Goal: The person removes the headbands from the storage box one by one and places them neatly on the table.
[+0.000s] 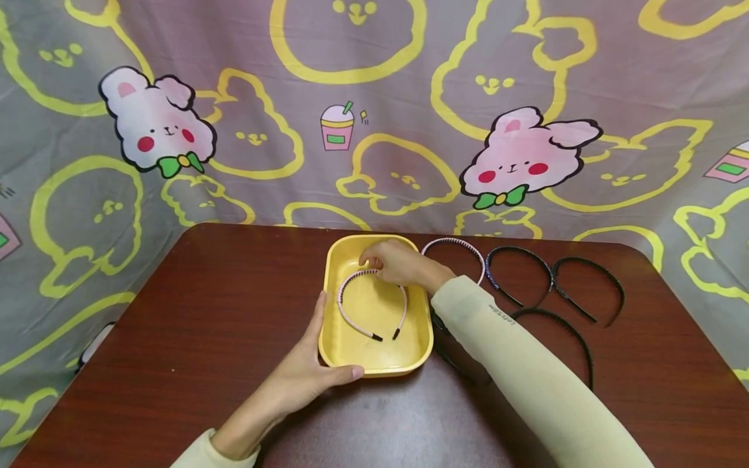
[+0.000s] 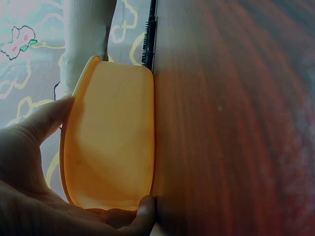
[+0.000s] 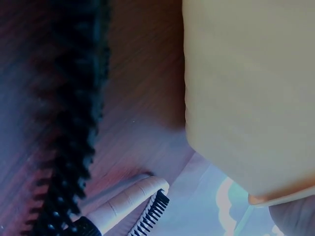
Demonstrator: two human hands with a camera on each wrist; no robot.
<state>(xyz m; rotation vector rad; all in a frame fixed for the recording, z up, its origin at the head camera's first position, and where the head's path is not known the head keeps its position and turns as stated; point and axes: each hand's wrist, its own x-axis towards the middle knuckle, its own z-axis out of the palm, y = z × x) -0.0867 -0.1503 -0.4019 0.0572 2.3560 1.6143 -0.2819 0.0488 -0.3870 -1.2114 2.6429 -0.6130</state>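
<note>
A yellow plastic tray (image 1: 371, 309) stands on the table. My left hand (image 1: 307, 370) holds its near left side, thumb over the front rim and fingers along the outer wall. The left wrist view shows this grip close up on the tray wall (image 2: 113, 132). Inside the tray is a pink headband (image 1: 341, 305) with dark teeth, its black-tipped ends towards me. My right hand (image 1: 398, 261) reaches over the far part of the tray, fingers curled at the headband's top and seeming to pinch it. The hand hides part of the band and the exact contact.
Right of the tray lie another pink headband (image 1: 453, 240), a dark blue one (image 1: 489, 273) and several black ones, including one (image 1: 620, 292) at the far right. My right sleeve (image 1: 526, 370) covers some of them. A patterned curtain (image 1: 386, 130) hangs behind the brown table (image 1: 222, 292).
</note>
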